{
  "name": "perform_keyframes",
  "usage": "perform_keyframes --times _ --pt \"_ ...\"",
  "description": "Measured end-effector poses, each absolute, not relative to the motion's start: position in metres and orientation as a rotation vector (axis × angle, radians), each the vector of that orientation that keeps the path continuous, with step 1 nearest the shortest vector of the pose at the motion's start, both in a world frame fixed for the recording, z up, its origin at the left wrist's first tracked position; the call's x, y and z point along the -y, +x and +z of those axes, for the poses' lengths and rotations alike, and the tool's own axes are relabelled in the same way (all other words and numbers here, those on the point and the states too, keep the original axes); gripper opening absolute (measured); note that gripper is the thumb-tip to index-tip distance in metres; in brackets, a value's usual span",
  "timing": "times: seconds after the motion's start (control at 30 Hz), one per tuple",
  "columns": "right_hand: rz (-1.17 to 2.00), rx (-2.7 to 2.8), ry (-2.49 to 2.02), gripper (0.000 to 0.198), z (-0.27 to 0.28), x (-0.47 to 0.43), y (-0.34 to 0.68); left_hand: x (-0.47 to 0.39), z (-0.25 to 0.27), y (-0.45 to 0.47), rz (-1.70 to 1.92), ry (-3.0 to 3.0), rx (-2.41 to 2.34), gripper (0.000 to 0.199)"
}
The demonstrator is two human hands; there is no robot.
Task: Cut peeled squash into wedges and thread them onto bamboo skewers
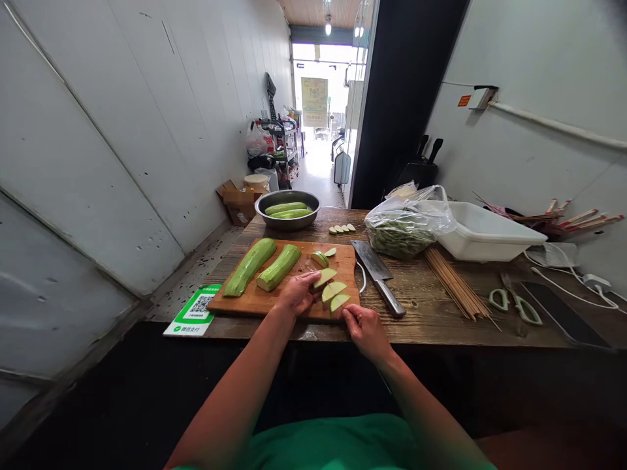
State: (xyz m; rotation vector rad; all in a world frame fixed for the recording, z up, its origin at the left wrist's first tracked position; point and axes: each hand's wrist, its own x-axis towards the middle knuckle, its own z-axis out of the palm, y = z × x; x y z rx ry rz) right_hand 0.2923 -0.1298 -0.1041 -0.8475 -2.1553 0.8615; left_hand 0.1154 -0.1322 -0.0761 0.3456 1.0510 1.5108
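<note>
My left hand (298, 295) pinches a half-round zucchini slice (324, 278) above the cutting board (235, 304). Two further slices (336, 295) line up between it and my right hand (366, 330). That right hand is closed near the board's front right corner; a thin skewer (385, 382) seems to show below it, mostly hidden by the fingers. On the board lie a long peeled zucchini (251, 266), a shorter cut zucchini (279, 267) and a small stack of cut slices (320, 259).
A cleaver (379, 277) lies right of the board, beside bamboo skewers (458, 284), scissors (519, 301) and a phone (563, 313). Behind are a metal bowl (287, 224) of zucchini, a slice row (341, 229), a plastic bag of greens (404, 228) and a white tub (490, 232).
</note>
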Motion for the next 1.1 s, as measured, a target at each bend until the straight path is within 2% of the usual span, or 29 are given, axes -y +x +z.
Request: perform_keyframes --times 0.6,0.77,1.1 --pt "0.867 2.115 -0.853 0.029 -0.106 0.126 0.289 0.133 -0.075 0.117 1.527 0.39 -1.035 0.012" --pt "0.877 2.066 -0.845 0.028 -0.108 0.127 0.289 0.141 -0.072 0.12 1.557 0.431 -0.931 0.019" --pt "0.844 2.049 -0.843 0.028 -0.109 0.125 0.287 0.136 -0.072 0.128 1.517 0.471 -1.048 0.016"
